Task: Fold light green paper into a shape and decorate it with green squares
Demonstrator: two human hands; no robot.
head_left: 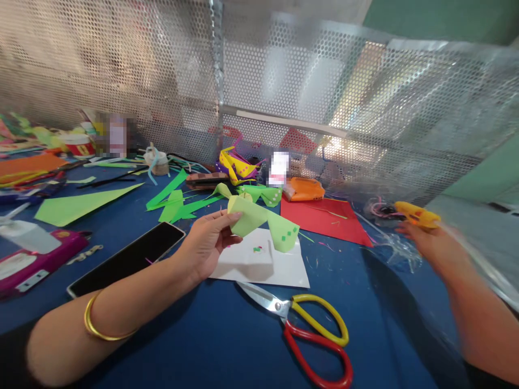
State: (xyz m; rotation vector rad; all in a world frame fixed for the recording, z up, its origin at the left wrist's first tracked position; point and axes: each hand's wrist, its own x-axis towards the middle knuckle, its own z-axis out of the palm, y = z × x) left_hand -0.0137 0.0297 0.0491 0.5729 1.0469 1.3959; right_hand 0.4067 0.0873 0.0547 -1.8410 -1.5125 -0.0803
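Note:
My left hand (213, 240) pinches a folded light-green paper piece (253, 216) between thumb and fingers, above a white sheet (284, 270). Small dark-green squares dot the paper's right flap. Far to the right, my right hand (430, 243) is wrapped around a yellow glue gun (417, 214), whose cord and the hand are slightly blurred. Clear plastic wrap (403, 251) lies beneath it. In front of the white sheet rest scissors (279, 307) with one yellow and one red handle, blades pointing left.
A dark-screened phone (130, 259) lies by my left forearm. Green paper strips (174, 200), red paper (324, 219), an orange folded piece (306, 189) and a yellow-purple paper piece (237, 166) lie farther back. A perforated metal screen (275, 81) closes off the table's rear.

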